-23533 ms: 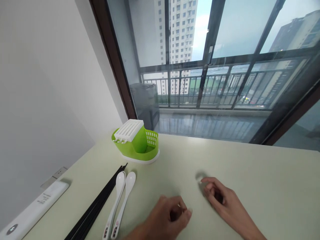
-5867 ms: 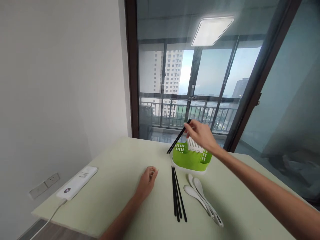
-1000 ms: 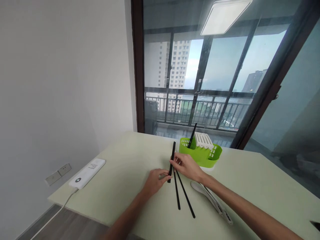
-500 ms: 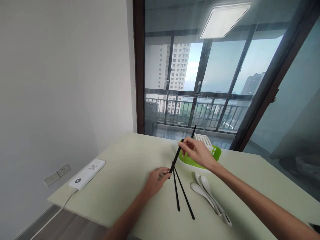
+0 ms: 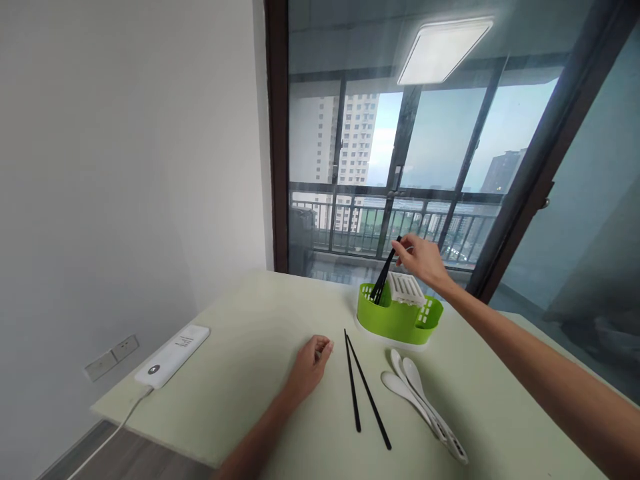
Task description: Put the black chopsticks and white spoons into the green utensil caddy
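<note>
Two slim black chopsticks (tilted) — tops pinched by right hand — in green holder.

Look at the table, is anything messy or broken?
Nothing looks broken or spilled. Two black chopsticks lie loose on the table, splayed apart, beside two white spoons. The right hand holds chopsticks leaning in the green holder.
</note>
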Tool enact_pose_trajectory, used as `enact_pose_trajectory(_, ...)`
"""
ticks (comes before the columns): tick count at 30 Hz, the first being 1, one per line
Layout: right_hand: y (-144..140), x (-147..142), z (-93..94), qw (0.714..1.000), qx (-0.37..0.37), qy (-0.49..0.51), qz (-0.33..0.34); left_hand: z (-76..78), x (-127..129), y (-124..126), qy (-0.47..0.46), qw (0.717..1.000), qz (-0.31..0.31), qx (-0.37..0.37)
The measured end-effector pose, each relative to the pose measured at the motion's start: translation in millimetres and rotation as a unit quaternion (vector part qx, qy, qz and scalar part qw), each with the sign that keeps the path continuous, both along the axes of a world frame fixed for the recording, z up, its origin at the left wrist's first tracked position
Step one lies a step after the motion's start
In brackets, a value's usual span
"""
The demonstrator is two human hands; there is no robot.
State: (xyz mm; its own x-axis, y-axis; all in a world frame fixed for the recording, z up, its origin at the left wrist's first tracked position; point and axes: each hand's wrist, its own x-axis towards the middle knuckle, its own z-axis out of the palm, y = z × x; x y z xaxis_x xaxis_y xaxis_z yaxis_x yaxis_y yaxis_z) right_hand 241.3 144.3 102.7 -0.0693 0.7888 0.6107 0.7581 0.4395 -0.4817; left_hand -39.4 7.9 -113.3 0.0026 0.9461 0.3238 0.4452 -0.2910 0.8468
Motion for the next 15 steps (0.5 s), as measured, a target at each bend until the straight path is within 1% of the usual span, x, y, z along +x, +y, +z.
enact_pose_trajectory(5,32.3,-9.3,-30.8,0.994,-0.091,-0.06,-0.021,-2.7,-1.8,0.9,0.008,1.0,0.001,0.0)
enact_pose_trajectory(8,44.3,-14.5,-42.0,0.988,-0.129,-0.077,-0.033,-3.8,-2.5,1.7,0.01,1.0,0.004,0.001)
enact_pose_trajectory(11,46.0,-18.2,-43.0,0.986,-0.136,-0.086,-0.053,-3.1,-2.5,1.6,0.015,1.0,0.001,0.003)
enact_pose_trajectory(15,29.7,-23.7,-28.2,0.986,-0.092,-0.108,-0.084,0.4,-0.9,0.1,0.021,1.0,0.003,0.003)
